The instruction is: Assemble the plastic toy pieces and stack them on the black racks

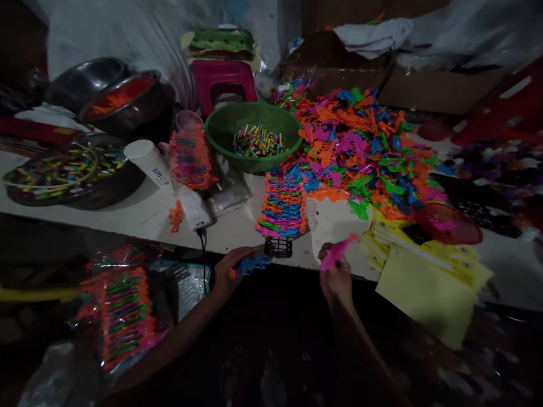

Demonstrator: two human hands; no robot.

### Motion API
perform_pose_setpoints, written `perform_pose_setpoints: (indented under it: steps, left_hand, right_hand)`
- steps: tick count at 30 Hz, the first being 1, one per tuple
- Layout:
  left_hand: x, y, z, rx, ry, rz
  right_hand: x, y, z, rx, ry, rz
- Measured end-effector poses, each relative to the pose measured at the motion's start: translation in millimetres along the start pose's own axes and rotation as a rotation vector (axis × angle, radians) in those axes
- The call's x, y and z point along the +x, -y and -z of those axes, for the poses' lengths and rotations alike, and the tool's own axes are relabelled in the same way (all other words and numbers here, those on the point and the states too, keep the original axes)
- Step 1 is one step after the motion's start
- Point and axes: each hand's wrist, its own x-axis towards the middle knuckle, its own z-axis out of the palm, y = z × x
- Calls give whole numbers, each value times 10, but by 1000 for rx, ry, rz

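Nearest: forearms point(180, 345). Left hand point(226, 270), fingers partly curled, holds blue plastic piece point(254, 264); right hand point(338, 278), fingers closed, grips pink plastic piece point(334, 256). Multicoloured stack point(282, 206) between, beyond black rack point(278, 247). Judged: piece-handling stage; calls for steady grip.

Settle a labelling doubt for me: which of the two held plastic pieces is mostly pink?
The pink piece in the right grip; the other, the blue piece in the left grip, is mostly blue.

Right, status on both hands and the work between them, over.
Left hand: holding blue piece. Right hand: holding pink piece. Multicoloured stack beyond, black rack at its near end.
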Motion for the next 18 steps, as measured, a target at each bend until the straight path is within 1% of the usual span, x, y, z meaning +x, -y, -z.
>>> perform_pose_setpoints:
  steps: [2, 4, 6, 8, 11, 15, 18]
  left_hand:
    - [52, 87, -115, -62, 35, -24]
    - [121, 154, -260, -80, 34, -9]
    - [179, 210, -388, -64, 34, 30]
    - [218, 251, -470, -18, 15, 85]
    - [254, 287, -505, 72, 6, 153]
    - [266, 318, -502, 130, -4, 115]
    - [255, 328, -515, 134, -57, 117]
  right_hand:
    - [-35, -171, -119, -13, -28, -5]
    - [-41, -285, -215, -8, -38, -41]
    - [-25, -346, -278, -72, -9, -70]
    - [-2, -383, -308, -174, 28, -78]
    - [26, -459, -315, -309, 23, -85]
    - [56, -589, -300, -468, -53, -131]
    - [71, -640, -298, -490, -58, -117]
